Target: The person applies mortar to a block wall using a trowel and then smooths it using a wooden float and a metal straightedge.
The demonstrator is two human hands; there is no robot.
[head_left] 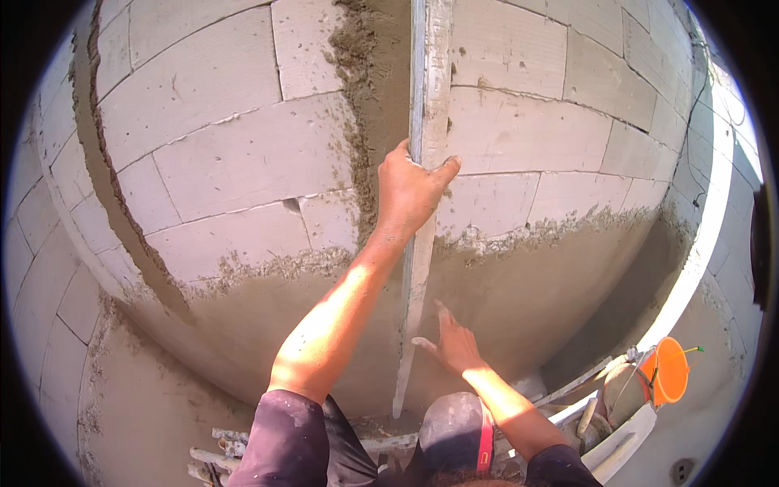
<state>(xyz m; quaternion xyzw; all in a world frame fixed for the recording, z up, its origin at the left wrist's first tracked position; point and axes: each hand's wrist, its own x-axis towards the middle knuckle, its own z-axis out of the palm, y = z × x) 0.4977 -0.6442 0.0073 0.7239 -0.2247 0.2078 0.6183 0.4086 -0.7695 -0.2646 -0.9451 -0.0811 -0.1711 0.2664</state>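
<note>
My left hand [412,185] is closed around a long metal straightedge [436,73] that stands upright against the block wall [511,122]. Its thumb lies over the right side of the bar. Just left of the straightedge runs a vertical band of wet mortar [388,73], smooth beside the bar and ragged along its left edge. Lower down, my right hand [456,345] is open beside the bar's lower part, thumb and index finger spread apart. It is in front of the plastered lower wall [503,296]; whether it touches the plaster, I cannot tell.
A second, narrow mortar strip [122,195] runs down the wall at left. At lower right, an orange bucket [671,371] and a mortar-stained bucket [625,394] stand near a wooden-handled tool [587,415]. Several poles [213,458] lie at lower left. A cable [690,134] hangs at far right.
</note>
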